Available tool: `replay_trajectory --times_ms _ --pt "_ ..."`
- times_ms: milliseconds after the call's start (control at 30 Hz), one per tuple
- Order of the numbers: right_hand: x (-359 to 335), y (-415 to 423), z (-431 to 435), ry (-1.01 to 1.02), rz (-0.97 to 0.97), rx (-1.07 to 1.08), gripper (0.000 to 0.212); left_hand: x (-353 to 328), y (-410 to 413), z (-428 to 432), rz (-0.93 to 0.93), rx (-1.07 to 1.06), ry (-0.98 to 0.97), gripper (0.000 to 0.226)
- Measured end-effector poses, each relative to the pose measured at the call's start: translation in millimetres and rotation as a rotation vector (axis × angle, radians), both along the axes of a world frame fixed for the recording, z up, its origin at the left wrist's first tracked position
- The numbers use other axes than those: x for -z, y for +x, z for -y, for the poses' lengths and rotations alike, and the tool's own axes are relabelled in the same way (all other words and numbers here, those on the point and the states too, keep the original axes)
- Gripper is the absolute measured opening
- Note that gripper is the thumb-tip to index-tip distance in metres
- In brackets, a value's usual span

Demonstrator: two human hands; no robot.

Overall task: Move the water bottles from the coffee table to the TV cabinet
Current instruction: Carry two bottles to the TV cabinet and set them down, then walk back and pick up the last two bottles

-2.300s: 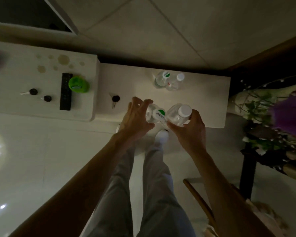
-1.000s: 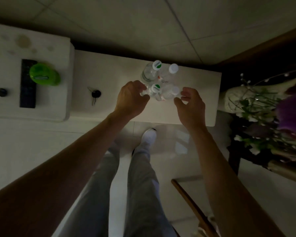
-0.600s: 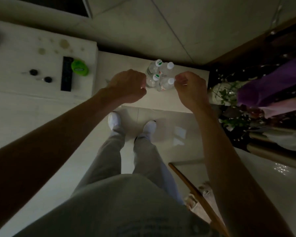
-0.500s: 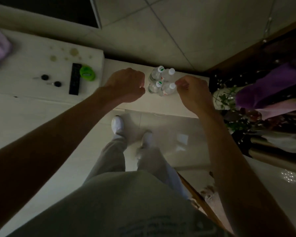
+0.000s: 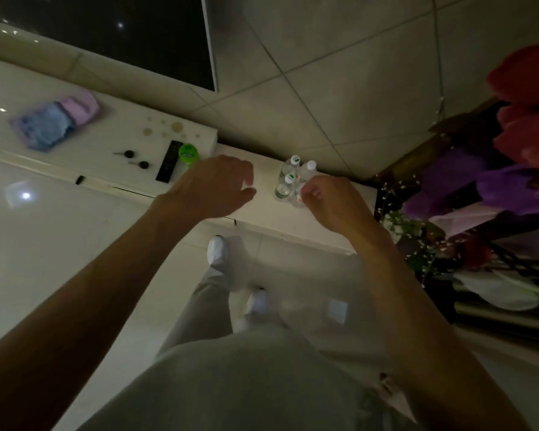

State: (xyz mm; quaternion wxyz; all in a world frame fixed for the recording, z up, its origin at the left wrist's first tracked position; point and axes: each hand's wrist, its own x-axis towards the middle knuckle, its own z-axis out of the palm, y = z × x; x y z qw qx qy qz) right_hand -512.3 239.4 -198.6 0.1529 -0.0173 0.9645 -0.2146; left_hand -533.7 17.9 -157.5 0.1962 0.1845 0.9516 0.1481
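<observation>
1. Four clear water bottles (image 5: 283,188) stand upright in a tight cluster on the lower right section of the white TV cabinet (image 5: 262,213), close to its far edge.
2. The left hand (image 5: 212,186) hovers over the cabinet, left of the bottles and apart from them; its fingers are loosely curled and hold nothing.
3. The right hand (image 5: 330,203) is just right of the cluster; its curled fingers overlap the near right bottle; whether they grip it I cannot tell.
4. On the raised left section lie a green round container (image 5: 188,154), a black remote control (image 5: 168,161) and a purple and blue folded cloth (image 5: 55,122); purple flowers (image 5: 479,181) stand at the right.
</observation>
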Motion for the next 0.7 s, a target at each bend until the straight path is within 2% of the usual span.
replay_trajectory --times_ms 300,700 --pt "-31.1 27.3 44.4 -0.008 0.065 -0.186 0.023 -25.9 75.9 44.8 0.030 -0.117 -0.023 0.030" --pt "-50.6 54.1 200.5 0.066 0.115 -0.471 0.027 -37.3 163.6 175.5 0.073 -0.459 0.004 0.035"
